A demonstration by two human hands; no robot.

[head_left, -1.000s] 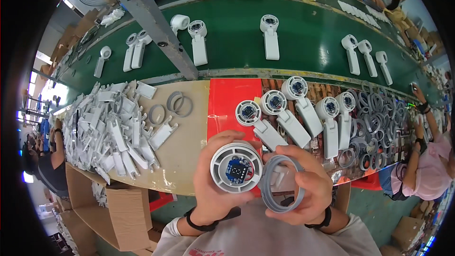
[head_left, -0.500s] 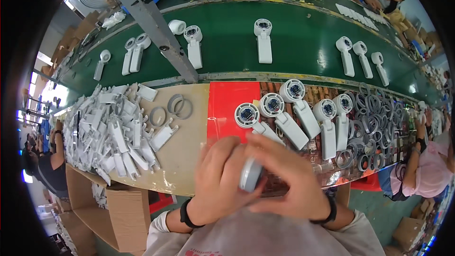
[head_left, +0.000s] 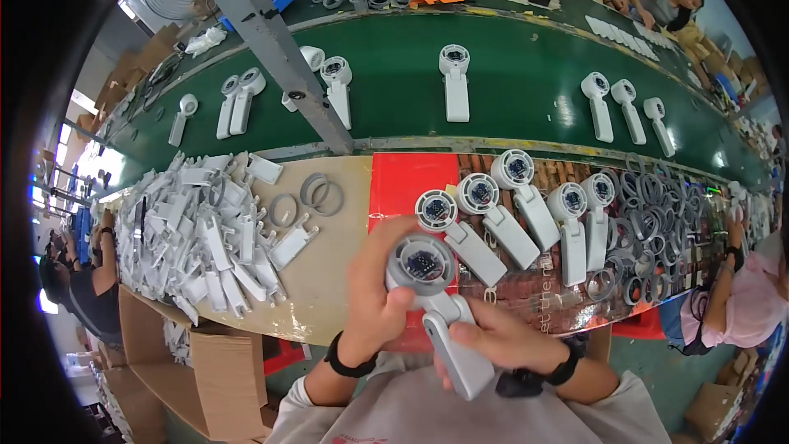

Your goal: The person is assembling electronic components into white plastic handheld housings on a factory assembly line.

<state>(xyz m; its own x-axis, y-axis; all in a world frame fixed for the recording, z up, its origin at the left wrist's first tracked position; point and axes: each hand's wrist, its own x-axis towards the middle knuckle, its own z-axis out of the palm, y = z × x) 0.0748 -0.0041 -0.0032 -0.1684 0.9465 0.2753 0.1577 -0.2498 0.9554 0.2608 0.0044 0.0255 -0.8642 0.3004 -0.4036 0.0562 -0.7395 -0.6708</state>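
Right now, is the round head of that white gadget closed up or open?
Open: the white gadget shows a dark circuit board inside its round head, no cover.

The handheld fan body [head_left: 440, 312] is showing pale grey with a dark circuit centre; the conveyor belt [head_left: 526, 99] is showing deep green; a red mat [head_left: 407, 185] is lying on the tan worktop [head_left: 329, 279]; the loose rings [head_left: 320, 194] are looking grey.

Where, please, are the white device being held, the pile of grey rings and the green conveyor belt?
white device [head_left: 423, 265], head view, on its round head.
pile of grey rings [head_left: 649, 222], head view, mid-pile.
green conveyor belt [head_left: 526, 90], head view, bare belt surface.
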